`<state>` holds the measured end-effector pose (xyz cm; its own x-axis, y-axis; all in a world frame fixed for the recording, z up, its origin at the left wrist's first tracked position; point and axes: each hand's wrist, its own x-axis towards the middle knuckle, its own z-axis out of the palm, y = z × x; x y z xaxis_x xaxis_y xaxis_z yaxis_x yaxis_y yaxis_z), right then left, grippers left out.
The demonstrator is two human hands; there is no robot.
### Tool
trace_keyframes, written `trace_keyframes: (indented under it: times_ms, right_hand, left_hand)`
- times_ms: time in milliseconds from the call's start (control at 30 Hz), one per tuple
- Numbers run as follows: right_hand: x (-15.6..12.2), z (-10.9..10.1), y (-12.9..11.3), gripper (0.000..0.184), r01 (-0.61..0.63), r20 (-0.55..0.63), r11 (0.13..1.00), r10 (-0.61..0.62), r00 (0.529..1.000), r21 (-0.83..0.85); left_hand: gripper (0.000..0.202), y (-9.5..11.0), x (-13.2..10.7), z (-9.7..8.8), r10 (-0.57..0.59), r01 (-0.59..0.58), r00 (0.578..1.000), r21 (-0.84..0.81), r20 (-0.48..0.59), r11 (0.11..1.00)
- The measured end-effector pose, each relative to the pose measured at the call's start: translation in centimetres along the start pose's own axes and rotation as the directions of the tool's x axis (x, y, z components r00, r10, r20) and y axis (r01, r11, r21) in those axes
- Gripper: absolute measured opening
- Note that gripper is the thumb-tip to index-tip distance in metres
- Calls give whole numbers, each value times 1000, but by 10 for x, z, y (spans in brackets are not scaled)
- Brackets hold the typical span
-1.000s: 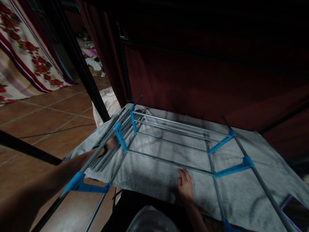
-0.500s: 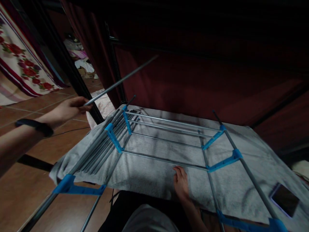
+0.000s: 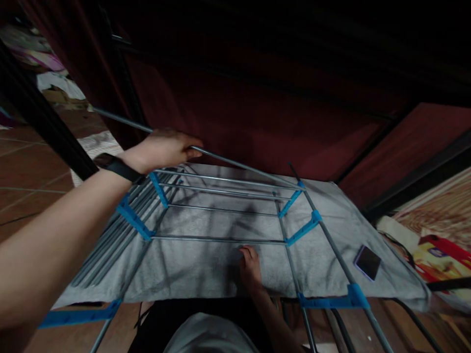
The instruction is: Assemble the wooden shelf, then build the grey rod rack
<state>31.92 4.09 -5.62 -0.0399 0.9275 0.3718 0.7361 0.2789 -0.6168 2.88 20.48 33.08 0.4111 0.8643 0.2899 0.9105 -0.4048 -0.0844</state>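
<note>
My left hand, with a black band on its wrist, is closed round a loose grey metal rod. The rod runs from the upper left down to a blue connector at the far right corner of the rack frame. The frame is made of grey rods and blue plastic joints and lies on a grey towel. My right hand rests flat on the towel just under the frame's near cross rod, fingers stretched forward. A bundle of spare rods lies along the frame's left side.
A phone lies on the towel's right part. Dark red curtain hangs behind the frame. A black pole crosses at the left over brown floor tiles. Patterned fabric and a red-yellow bag lie at the right.
My left hand picked a rod from the left bundle, lifted it, and swung it rightward across the far end of the frame. The view turned right, revealing the phone. My right hand stayed on the towel.
</note>
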Motion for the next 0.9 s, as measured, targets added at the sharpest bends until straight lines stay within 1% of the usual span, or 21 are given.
trace_keyframes:
  times_ms: [100,167,300,400,500,567,633,667,733,767,833,900]
  right_hand:
    - [1,-1,-2,41,-19,13,1000,19,1000,-1]
    - [1,-2,-4,41,-41,17,999,41,999,0]
    - [3,-5,-6,43,-67,21,997,66,998,32]
    - [4,-7,-6,44,-104,4,988,104,995,112]
    - [7,-8,-4,41,-151,-20,961,160,987,233]
    - [10,-10,-2,36,-202,-34,921,226,974,333]
    - [14,-13,1,28,-273,-48,848,329,943,454]
    - [17,-15,2,25,-311,-48,795,391,919,521]
    - [23,-22,6,24,-375,-20,659,509,861,652]
    - [26,-27,8,26,-396,8,586,554,833,707]
    - [33,-39,11,33,-410,57,458,610,791,789]
    - [42,-52,14,36,-405,103,372,617,780,835]
  left_hand:
    - [54,33,-6,20,-19,16,998,-49,-61,999]
    - [52,46,-19,36,-16,11,997,-71,-69,997]
    - [45,56,-54,65,-22,14,995,-77,-101,997]
    - [42,60,-77,86,-35,25,993,-91,-109,996]
    - [40,68,-91,104,-39,31,992,-66,-119,997]
    - [37,75,-95,113,-20,16,992,-37,-123,999]
    - [34,83,-97,119,0,-2,993,-20,-118,1000]
    - [33,88,-97,122,6,-8,993,-19,-114,1000]
    - [29,99,-97,126,12,-16,995,-36,-102,999]
    - [27,104,-97,130,14,-19,995,-55,-95,998]
    - [24,111,-98,139,23,-31,997,-105,-80,994]
    - [22,114,-99,151,42,-51,997,-145,-62,988]
